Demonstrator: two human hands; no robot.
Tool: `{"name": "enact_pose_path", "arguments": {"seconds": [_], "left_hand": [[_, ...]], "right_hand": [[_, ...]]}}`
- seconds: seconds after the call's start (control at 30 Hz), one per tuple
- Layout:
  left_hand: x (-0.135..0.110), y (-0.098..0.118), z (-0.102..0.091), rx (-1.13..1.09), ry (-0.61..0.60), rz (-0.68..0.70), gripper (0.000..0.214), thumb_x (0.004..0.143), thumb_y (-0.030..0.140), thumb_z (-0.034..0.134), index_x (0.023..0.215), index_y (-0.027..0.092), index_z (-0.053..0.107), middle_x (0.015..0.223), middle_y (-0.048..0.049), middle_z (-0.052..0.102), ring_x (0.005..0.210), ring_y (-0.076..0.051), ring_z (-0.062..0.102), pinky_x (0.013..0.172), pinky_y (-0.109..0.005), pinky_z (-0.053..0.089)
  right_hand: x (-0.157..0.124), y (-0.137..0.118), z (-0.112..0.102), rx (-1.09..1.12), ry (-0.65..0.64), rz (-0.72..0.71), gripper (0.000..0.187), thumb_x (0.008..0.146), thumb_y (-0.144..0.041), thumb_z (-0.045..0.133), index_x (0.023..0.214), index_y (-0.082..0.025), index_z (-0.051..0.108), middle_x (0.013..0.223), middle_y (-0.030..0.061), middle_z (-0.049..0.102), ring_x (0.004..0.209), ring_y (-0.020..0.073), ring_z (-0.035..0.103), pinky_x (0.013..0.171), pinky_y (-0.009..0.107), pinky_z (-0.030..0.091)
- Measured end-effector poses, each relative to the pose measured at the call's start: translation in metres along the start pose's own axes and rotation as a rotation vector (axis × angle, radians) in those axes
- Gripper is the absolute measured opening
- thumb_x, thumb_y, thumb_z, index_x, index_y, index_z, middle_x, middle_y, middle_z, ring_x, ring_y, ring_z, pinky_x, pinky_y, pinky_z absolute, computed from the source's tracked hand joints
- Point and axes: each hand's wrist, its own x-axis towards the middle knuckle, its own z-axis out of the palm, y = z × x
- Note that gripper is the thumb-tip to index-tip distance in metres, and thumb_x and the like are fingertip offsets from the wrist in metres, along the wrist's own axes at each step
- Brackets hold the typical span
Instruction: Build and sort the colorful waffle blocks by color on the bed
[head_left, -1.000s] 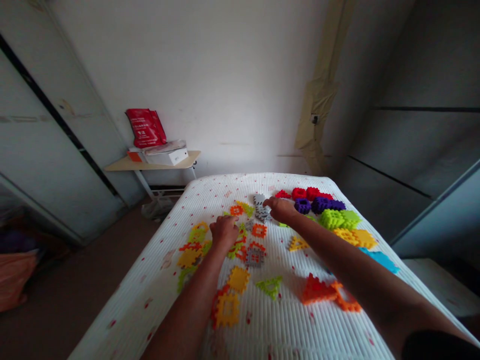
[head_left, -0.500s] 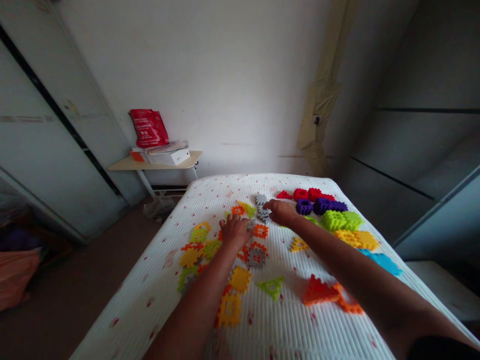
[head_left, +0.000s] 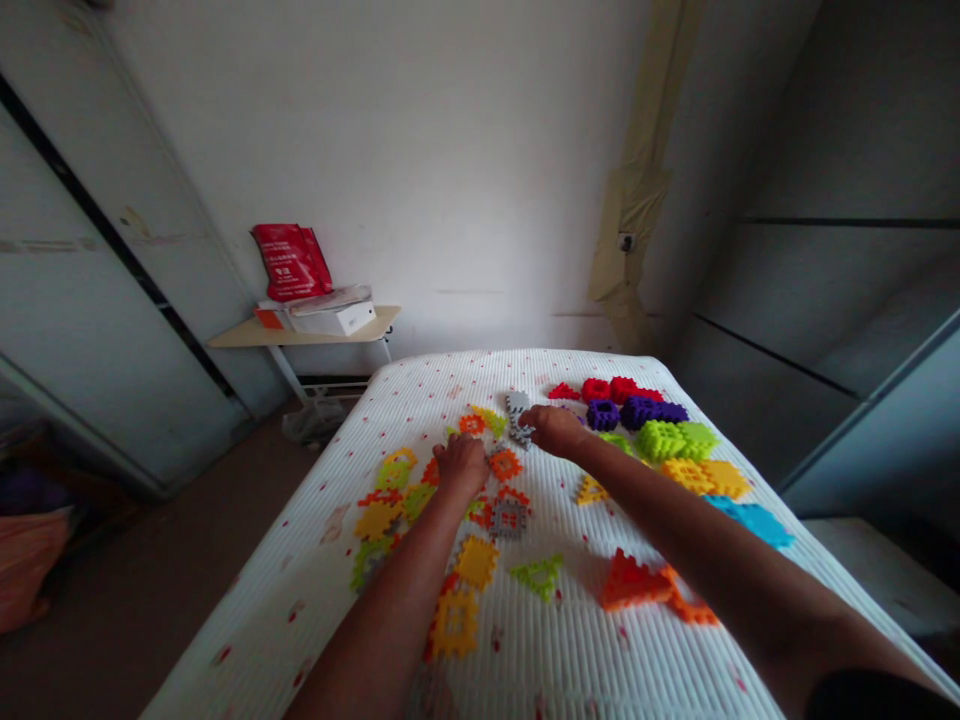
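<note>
My right hand [head_left: 556, 430] reaches in from the right, fingers bent and pressed together at a short column of grey interlocking tiles [head_left: 517, 402]. Its fingertips are on the nearer tiles and partly hide them. My left hand [head_left: 461, 464] is closed, palm down, among loose tiles; whatever lies under its fingers is hidden. Just right of it lies an orange window tile [head_left: 505, 464], and a smaller orange tile [head_left: 472, 424] sits beyond it. A grey window tile [head_left: 509, 517] lies nearer to me, below the left hand.
Sorted by colour along the right are red [head_left: 622, 389], purple [head_left: 641, 412], green [head_left: 667, 440], yellow [head_left: 705, 477] and blue tiles [head_left: 752, 520]. Mixed tiles lie at left on the white quilted cover [head_left: 300, 590]. A small table [head_left: 300, 334] holds boxes and a red bag [head_left: 289, 262].
The left hand's spread fingers have drawn in, and the grey piece beside its thumb no longer shows clearly. The right hand stays at the grey tiles. The view has shifted slightly.
</note>
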Motion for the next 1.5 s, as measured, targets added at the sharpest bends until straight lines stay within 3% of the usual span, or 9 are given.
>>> {"name": "enact_pose_path", "arguments": {"seconds": [0.3,0.5,0.67,0.93,1.07,1.17,1.27,1.5], "left_hand": [[-0.015,-0.017,-0.027,0.031,0.216,-0.006,0.030,0.082,0.011,0.037,0.095,0.019,0.063,0.099,-0.0115,0.063,0.102,-0.025,0.049,0.086,-0.042,0.034],[-0.017,-0.012,-0.039,-0.007,0.251,0.093,0.025,0.083,0.015,0.042,0.093,0.019,0.065,0.097,-0.0095,0.065,0.100,-0.023,0.052,0.088,-0.035,0.037],[-0.017,-0.004,-0.040,-0.054,0.267,0.134,0.025,0.082,0.012,0.044,0.093,0.017,0.065,0.096,-0.0081,0.066,0.097,-0.021,0.053,0.091,-0.032,0.037],[-0.013,0.005,-0.036,-0.131,0.267,0.162,0.020,0.081,0.015,0.049,0.092,0.020,0.065,0.095,-0.0058,0.066,0.098,-0.020,0.054,0.092,-0.031,0.038],[-0.019,-0.001,-0.034,-0.188,0.317,0.111,0.035,0.083,0.022,0.051,0.117,0.025,0.054,0.113,-0.0041,0.061,0.106,-0.019,0.051,0.095,-0.032,0.037],[-0.033,-0.015,-0.027,-0.243,0.364,0.111,0.037,0.082,0.022,0.051,0.119,0.025,0.053,0.115,-0.0042,0.060,0.108,-0.019,0.050,0.097,-0.032,0.037],[-0.052,-0.030,-0.018,-0.267,0.382,0.162,0.029,0.081,0.020,0.050,0.109,0.024,0.059,0.109,-0.0045,0.062,0.106,-0.019,0.052,0.097,-0.031,0.039],[-0.083,-0.051,-0.008,-0.360,0.453,0.155,0.021,0.081,0.020,0.049,0.095,0.024,0.064,0.104,-0.0041,0.063,0.103,-0.018,0.054,0.097,-0.032,0.041]], "right_hand": [[0.005,-0.007,0.000,0.104,0.068,-0.158,0.031,0.081,-0.015,0.051,0.106,-0.023,0.067,0.114,0.0043,0.065,0.099,0.0178,0.062,0.082,0.025,0.044],[0.006,-0.018,-0.006,0.186,0.109,-0.346,0.035,0.077,-0.018,0.062,0.112,-0.023,0.063,0.116,0.0030,0.062,0.100,0.0143,0.060,0.085,0.022,0.043],[0.006,-0.021,-0.007,0.187,0.149,-0.481,0.038,0.075,-0.021,0.066,0.112,-0.016,0.061,0.111,0.0097,0.063,0.099,0.0195,0.059,0.084,0.028,0.045],[0.001,-0.022,-0.014,0.060,0.059,-0.367,0.033,0.074,-0.025,0.067,0.106,-0.016,0.062,0.103,0.0084,0.063,0.093,0.0179,0.060,0.079,0.025,0.044],[0.008,0.003,-0.021,0.014,0.088,-0.195,0.034,0.076,-0.027,0.064,0.109,-0.015,0.062,0.109,0.0106,0.062,0.094,0.0201,0.060,0.078,0.027,0.044],[0.013,0.025,-0.025,-0.024,0.104,-0.022,0.036,0.078,-0.031,0.063,0.110,-0.015,0.062,0.110,0.0127,0.063,0.094,0.0232,0.061,0.076,0.030,0.046],[0.014,0.034,-0.018,-0.045,0.063,0.037,0.037,0.076,-0.034,0.066,0.109,-0.019,0.063,0.108,0.0092,0.065,0.094,0.0224,0.062,0.075,0.029,0.046],[0.021,0.016,0.014,-0.079,-0.072,0.028,0.042,0.070,-0.036,0.071,0.109,-0.023,0.064,0.107,0.0076,0.067,0.097,0.0219,0.062,0.078,0.029,0.047]]}}
